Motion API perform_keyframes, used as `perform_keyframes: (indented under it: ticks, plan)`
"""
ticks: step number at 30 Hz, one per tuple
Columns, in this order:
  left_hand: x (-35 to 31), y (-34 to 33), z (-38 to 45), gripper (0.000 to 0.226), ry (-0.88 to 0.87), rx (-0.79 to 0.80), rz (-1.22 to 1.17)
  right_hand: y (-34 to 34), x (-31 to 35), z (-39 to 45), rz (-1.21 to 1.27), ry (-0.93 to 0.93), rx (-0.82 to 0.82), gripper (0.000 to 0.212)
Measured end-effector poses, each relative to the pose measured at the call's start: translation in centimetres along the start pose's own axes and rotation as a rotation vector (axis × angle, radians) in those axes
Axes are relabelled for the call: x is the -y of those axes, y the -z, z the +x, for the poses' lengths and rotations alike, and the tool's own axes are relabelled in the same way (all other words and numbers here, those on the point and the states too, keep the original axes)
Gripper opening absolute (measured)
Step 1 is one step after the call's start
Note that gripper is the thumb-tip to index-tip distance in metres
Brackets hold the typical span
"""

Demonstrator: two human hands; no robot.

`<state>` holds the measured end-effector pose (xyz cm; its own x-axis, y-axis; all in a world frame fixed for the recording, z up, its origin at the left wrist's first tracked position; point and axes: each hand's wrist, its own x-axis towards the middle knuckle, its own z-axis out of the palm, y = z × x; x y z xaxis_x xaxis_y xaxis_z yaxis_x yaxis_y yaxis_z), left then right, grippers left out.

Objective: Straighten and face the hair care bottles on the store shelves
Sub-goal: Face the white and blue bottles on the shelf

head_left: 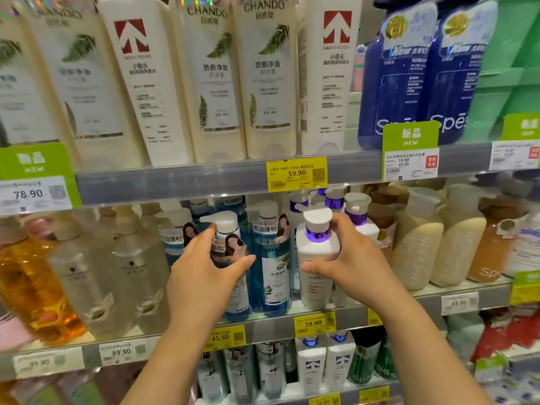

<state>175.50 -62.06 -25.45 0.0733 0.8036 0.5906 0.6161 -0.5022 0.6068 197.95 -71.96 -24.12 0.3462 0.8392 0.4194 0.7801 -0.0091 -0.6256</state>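
- Head view: the left hand [204, 276] wraps a blue bottle [233, 258] on the middle shelf [263, 328], thumb on one side and fingers [209, 233] curled round the other near the pump, grasping it at the shoulder, likely so it can be twisted on its base.
- The printed collar on this blue bottle sits turned partly sideways next to its neighbour blue bottle [274, 264], whose label faces out; my judgement is that the held one is being faced to match.
- The right hand [347, 258] grips a white bottle [318, 258] just beside the blue pair, thumb across the front and fingers behind the purple neck ring; the hold is high, which suits rotating or sliding it forward.
- Both bottles stand upright at the shelf's front edge, bases on the shelf above yellow price tags [314, 323]; neither looks lifted, though the bases are partly hidden.
- More white purple-collared bottles [356, 211] stand behind and to the right, so the held one leads its row.
- The top shelf carries cream tubes [213, 80] and dark blue bottles [391, 83]; several tubes lean, and may need straightening.
- Amber bottles [26, 282] and pale bottles [418, 244] flank the work area, untouched.
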Motion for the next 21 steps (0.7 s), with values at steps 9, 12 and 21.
perform_keyframes:
  ticks: [9, 12, 21]
  plan:
    - [-0.5, -0.1, 1.0, 0.085, -0.041, 0.017, 0.212, -0.3, 1.5, 1.5, -0.180, -0.079, 0.072, 0.067]
    - [-0.6, -0.2, 1.3, 0.074, 0.008, 0.033, 0.222, 0.1, 1.8, 1.9, -0.203, -0.111, 0.140, 0.061]
    - [-1.2, 0.0, 1.4, 0.076, -0.014, 0.035, 0.213, 0.8, 2.6, 2.0, -0.146, -0.064, 0.146, 0.086]
